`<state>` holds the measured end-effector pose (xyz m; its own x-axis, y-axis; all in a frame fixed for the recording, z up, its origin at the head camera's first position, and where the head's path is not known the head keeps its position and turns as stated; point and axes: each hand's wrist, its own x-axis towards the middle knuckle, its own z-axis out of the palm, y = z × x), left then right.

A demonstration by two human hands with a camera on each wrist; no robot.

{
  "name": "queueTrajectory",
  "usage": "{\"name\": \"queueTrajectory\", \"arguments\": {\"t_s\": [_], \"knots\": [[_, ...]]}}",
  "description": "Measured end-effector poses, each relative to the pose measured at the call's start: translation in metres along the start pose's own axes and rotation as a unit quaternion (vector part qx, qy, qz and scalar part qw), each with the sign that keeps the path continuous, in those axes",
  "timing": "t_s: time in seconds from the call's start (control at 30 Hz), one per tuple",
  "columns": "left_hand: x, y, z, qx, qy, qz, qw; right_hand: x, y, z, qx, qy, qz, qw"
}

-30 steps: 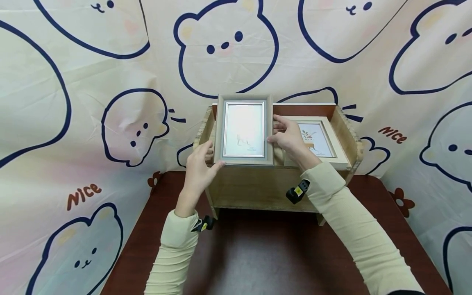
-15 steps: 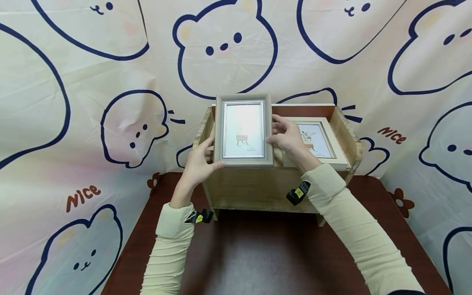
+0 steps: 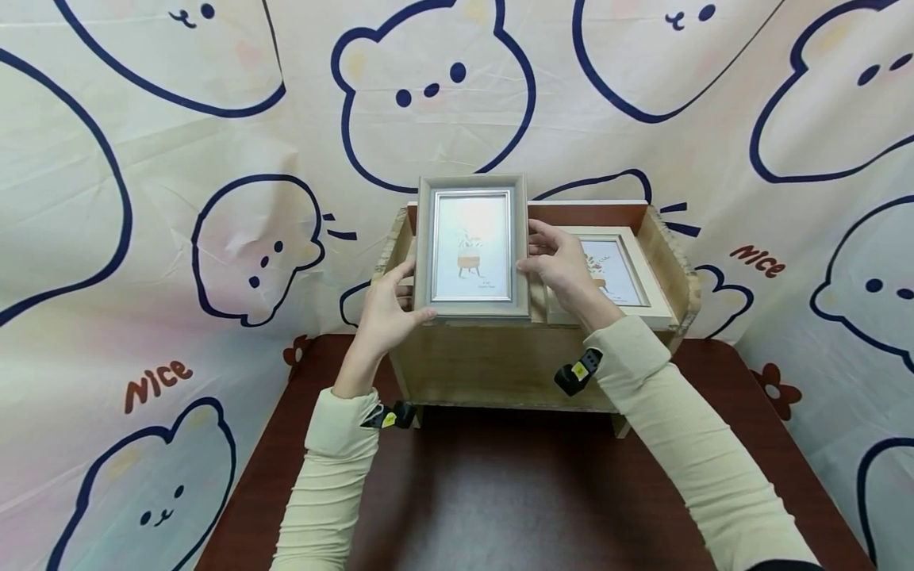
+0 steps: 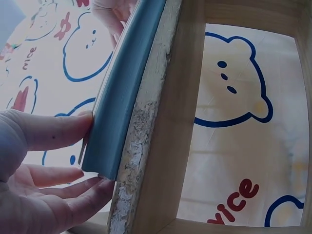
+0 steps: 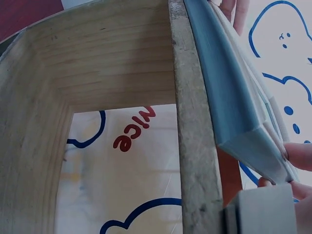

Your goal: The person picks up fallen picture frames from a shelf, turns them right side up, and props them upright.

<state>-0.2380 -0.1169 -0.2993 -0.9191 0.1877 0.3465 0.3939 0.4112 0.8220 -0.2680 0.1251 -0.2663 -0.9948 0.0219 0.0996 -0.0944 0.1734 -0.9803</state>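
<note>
A grey-beige picture frame (image 3: 423, 246) with a silver inner edge stands tilted back at the top of the wooden shelf unit (image 3: 500, 365). My left hand (image 3: 385, 317) pinches its lower left corner, thumb in front and fingers behind. On the opposite side my right hand (image 3: 564, 270) pinches the right edge; its far fingers are partly hidden. In the left wrist view the frame's bottom edge (image 4: 122, 92) lies along the worn front board of the unit. A second, cream picture frame (image 3: 660, 297) leans in the unit to the right, partly behind my right hand.
The unit's side panel (image 3: 678, 270) rises just right of the cream frame. Below it spreads a dark red-brown table (image 3: 493, 500). Behind hangs a cloth (image 3: 271, 143) printed with cartoon bears.
The grey-beige frame has tilted slightly and its top edge sits a little higher; glare has faded, so its print shows more clearly. My left hand has shifted slightly; my right stays nearly still.
</note>
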Motion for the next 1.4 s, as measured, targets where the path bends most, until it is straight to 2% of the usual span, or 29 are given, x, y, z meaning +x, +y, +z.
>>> {"name": "queueTrajectory", "arguments": {"t_s": [0.4,0.57,0.77,0.87,0.97,1.1,1.3,1.4], "knots": [[0.006,-0.007,0.007,-0.056,0.023,0.009,0.9982,0.000,-0.001,-0.001,0.016,0.015,-0.045,0.9988],[0.007,-0.009,0.011,-0.067,0.040,0.022,0.9967,-0.001,-0.001,0.000,0.021,0.024,-0.060,0.9977],[0.007,-0.011,0.014,-0.089,0.045,0.035,0.9944,-0.001,-0.002,0.002,0.041,0.040,-0.072,0.9958],[0.006,-0.009,0.015,-0.100,0.046,0.034,0.9933,-0.001,-0.003,0.002,0.048,0.047,-0.079,0.9946],[0.003,-0.001,0.015,-0.108,0.050,0.041,0.9920,-0.001,-0.003,0.003,0.050,0.051,-0.087,0.9936],[0.001,0.007,0.016,-0.103,0.066,0.061,0.9906,-0.002,-0.004,0.003,0.046,0.058,-0.094,0.9928],[0.009,-0.013,0.021,-0.068,0.081,0.084,0.9908,-0.004,-0.007,0.002,0.035,0.067,-0.102,0.9919],[0.010,-0.018,0.023,-0.054,0.085,0.102,0.9897,-0.005,-0.009,0.001,0.018,0.066,-0.110,0.9915]]}}
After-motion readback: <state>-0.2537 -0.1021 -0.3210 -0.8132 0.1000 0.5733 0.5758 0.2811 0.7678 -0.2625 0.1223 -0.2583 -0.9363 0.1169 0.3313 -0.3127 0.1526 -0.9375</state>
